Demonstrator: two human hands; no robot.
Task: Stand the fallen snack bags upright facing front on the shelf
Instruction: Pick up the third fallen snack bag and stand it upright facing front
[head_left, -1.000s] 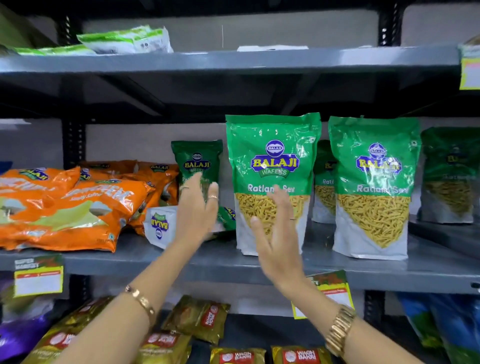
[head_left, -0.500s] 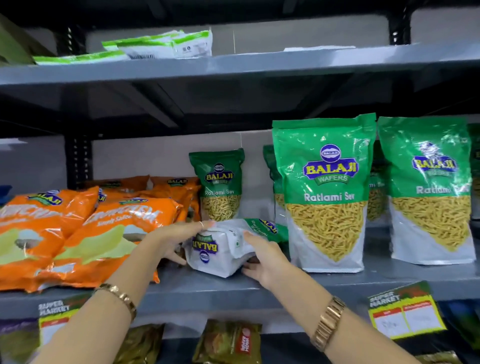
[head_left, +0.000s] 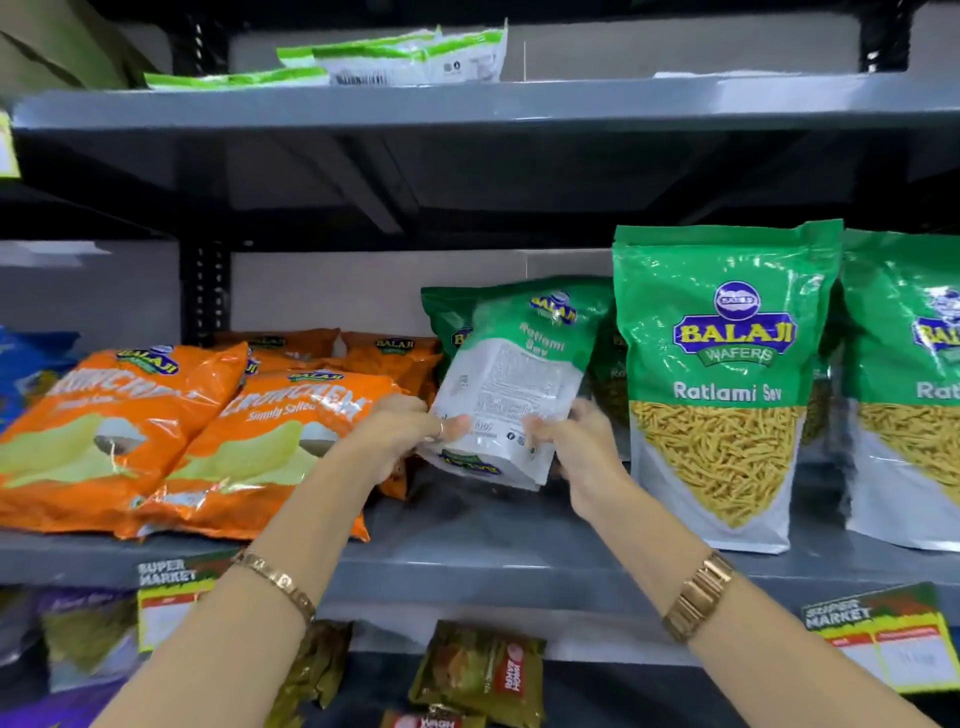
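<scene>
A small green and white Ratlami Sev bag (head_left: 511, 384) is held above the middle shelf (head_left: 519, 566), tilted to the right with its printed back side towards me. My left hand (head_left: 402, 434) grips its lower left edge and my right hand (head_left: 576, 447) grips its lower right edge. Behind it another small green bag (head_left: 447, 322) stands at the back of the shelf, mostly hidden. Right of my hands a large Ratlami Sev bag (head_left: 722, 384) stands upright facing front, and a second large one (head_left: 909, 384) stands beside it.
Orange chip bags (head_left: 291, 441) lie slanted in a pile on the left of the middle shelf. Flat green and white packets (head_left: 405, 57) lie on the upper shelf. Price tags (head_left: 893, 639) hang from the shelf edge, and brown packets (head_left: 483, 670) lie on the shelf below.
The small bag lay on its side on the shelf between both hands. Now both hands have lifted it and tipped it nearly upright, back side towards me. The view has shifted left.
</scene>
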